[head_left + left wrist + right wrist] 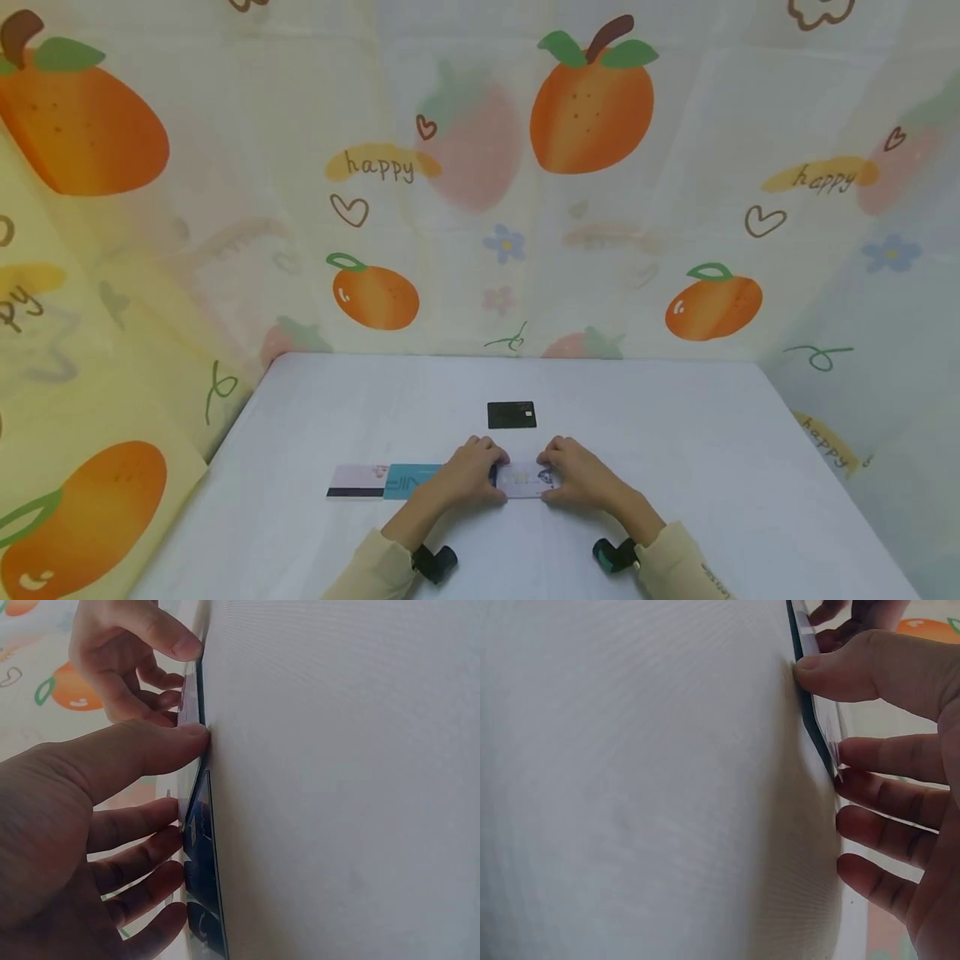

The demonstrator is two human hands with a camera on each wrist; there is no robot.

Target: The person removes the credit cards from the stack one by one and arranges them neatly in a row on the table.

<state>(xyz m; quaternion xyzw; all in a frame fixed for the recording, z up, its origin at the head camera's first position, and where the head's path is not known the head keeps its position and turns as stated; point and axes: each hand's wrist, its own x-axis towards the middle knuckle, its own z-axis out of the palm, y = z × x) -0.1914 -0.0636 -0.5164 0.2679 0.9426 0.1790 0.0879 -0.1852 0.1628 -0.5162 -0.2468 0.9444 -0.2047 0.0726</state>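
A pale card [523,480] with a small printed figure lies on the white table between my hands. My left hand [472,473] pinches its left end, thumb at the near edge and fingertips at the far edge. My right hand [579,475] pinches the right end in the same way. In the left wrist view a dark blue card [204,862] lies under the left fingers, overlapped by the pale card's end. Left of that hand, a teal card [408,481] marked VIP overlaps a light card [354,482] with a black stripe.
Beyond the hands, a black card [512,415] with a chip lies alone on the white tabletop [637,408]. A fruit-patterned cloth [480,275] hangs behind the table's back edge and along its sides. Each wrist carries a small dark camera.
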